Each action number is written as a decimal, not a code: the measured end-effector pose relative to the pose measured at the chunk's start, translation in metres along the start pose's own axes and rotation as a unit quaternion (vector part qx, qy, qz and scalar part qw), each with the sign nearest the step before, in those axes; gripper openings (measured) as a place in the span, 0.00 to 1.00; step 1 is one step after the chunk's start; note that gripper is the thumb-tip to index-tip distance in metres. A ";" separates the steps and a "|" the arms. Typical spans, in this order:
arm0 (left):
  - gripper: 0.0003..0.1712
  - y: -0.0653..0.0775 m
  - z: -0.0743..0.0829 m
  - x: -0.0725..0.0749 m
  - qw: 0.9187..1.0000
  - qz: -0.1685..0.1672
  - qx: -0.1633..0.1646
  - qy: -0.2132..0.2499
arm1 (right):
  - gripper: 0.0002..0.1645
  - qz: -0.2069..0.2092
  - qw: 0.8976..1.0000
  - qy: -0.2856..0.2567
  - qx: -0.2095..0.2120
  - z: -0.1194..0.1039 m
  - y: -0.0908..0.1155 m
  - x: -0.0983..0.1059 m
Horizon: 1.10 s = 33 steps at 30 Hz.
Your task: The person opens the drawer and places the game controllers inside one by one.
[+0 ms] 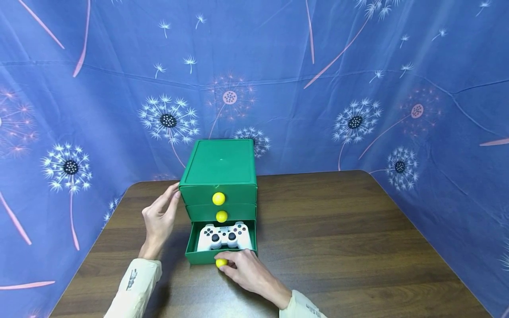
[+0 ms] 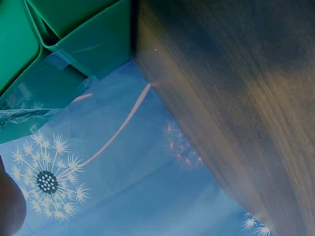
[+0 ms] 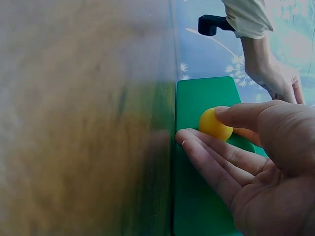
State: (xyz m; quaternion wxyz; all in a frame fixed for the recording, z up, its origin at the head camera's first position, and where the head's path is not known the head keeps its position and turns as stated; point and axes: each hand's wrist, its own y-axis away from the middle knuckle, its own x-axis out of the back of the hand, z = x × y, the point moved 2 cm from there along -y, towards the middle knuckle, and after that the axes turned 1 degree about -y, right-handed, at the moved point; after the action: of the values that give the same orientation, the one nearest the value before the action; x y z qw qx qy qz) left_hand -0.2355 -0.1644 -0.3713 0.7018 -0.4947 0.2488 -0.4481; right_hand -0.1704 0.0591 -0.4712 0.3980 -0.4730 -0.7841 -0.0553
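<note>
A green drawer box [image 1: 221, 163] with yellow ball knobs stands on the table. Its bottom drawer [image 1: 203, 258] is pulled out, and a white game controller [image 1: 207, 240] lies inside. My right hand [image 1: 250, 270] pinches that drawer's yellow knob [image 3: 214, 125] between thumb and fingers, as the right wrist view shows up close. At the box's upper left front edge, my left hand [image 1: 160, 218] rests its fingertips against the side. The left wrist view catches only a bit of the left hand [image 2: 11, 204] at its edge.
Two more yellow knobs, the top one [image 1: 218, 198] and the middle one [image 1: 221, 216], sit on shut drawers. The brown wooden table [image 1: 342, 238] extends to the right of the box. A blue dandelion-print cloth [image 1: 286, 57] hangs behind and around the table.
</note>
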 end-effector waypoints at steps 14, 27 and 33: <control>0.24 0.016 -0.037 0.001 1.000 -0.002 0.006 -0.015 | 0.12 0.015 1.000 0.004 -0.001 0.007 -0.010 0.002; 0.24 0.015 -0.036 0.002 1.000 -0.014 0.008 -0.014 | 0.13 0.028 1.000 0.000 -0.010 0.016 -0.020 0.003; 0.23 0.015 -0.036 0.002 1.000 -0.012 0.008 -0.012 | 0.14 0.028 0.999 -0.001 -0.022 0.020 -0.023 0.006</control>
State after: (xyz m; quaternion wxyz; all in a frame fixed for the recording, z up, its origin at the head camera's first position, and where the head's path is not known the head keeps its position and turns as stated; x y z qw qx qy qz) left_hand -0.2573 -0.1816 -0.3990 0.7034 -0.4975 0.2310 -0.4520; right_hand -0.2012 0.0598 -0.4742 0.3876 -0.5039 -0.7695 -0.0608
